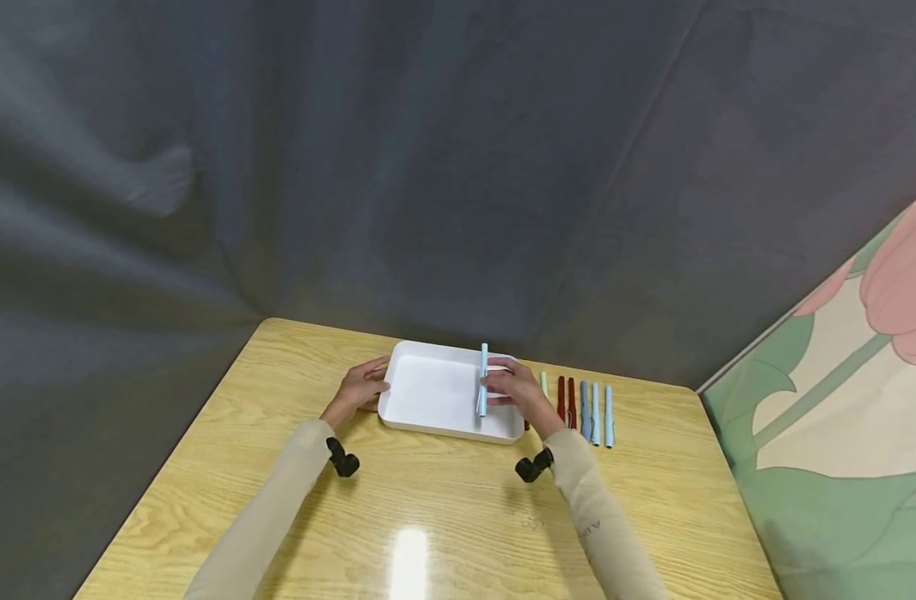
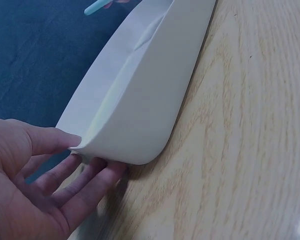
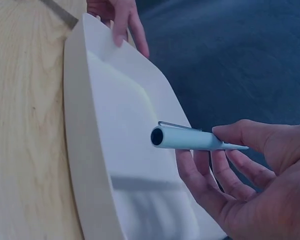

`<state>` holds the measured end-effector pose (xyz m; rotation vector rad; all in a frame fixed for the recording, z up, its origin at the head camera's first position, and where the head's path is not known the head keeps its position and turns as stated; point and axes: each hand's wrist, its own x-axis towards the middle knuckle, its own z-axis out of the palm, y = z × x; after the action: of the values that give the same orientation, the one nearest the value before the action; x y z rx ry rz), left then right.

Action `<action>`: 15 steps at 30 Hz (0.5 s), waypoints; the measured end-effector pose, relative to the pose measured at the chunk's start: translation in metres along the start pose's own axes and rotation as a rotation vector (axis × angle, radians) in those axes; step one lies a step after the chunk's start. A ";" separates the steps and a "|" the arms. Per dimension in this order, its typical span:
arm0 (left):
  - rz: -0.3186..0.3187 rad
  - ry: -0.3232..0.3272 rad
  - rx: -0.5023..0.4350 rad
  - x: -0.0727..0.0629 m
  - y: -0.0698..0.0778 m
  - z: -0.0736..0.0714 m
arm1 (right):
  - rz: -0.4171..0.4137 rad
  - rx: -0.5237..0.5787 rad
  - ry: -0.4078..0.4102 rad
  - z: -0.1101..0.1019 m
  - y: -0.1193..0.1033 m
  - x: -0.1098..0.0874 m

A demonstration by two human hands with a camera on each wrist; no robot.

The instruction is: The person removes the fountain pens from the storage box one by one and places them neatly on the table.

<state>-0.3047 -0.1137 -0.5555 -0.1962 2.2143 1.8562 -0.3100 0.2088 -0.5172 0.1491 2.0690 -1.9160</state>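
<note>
A white tray (image 1: 431, 390) sits near the far edge of the table, its inner floor bare in the head view. My left hand (image 1: 358, 387) grips the tray's left end. In the left wrist view its thumb lies on the rim, with the fingers below it against the outer wall. Over the right part of the tray, my right hand (image 1: 519, 390) holds a light blue pen (image 1: 483, 379) between thumb and fingers. The right wrist view shows the pen's clip (image 3: 177, 126) on top and a dark round end towards the camera.
Right of the tray several pens lie side by side: a pale green pen (image 1: 543, 382), dark red pens (image 1: 561, 396), a grey-blue pen (image 1: 584, 412) and light blue pens (image 1: 609, 417). My right forearm partly covers them. A dark curtain (image 1: 442, 208) hangs behind the wooden table (image 1: 427, 487).
</note>
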 end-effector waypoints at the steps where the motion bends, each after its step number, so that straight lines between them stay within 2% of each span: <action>1: -0.010 0.002 -0.006 0.001 -0.001 -0.001 | 0.007 -0.011 0.005 -0.003 -0.002 -0.001; 9: -0.003 0.016 -0.004 0.005 -0.004 -0.014 | 0.006 -0.030 0.057 -0.025 -0.007 -0.004; 15: -0.034 0.047 0.009 0.005 -0.006 -0.020 | -0.026 -0.052 0.084 -0.036 -0.005 -0.008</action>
<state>-0.3101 -0.1343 -0.5590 -0.2767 2.2361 1.8416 -0.3096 0.2446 -0.5078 0.1945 2.1830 -1.8992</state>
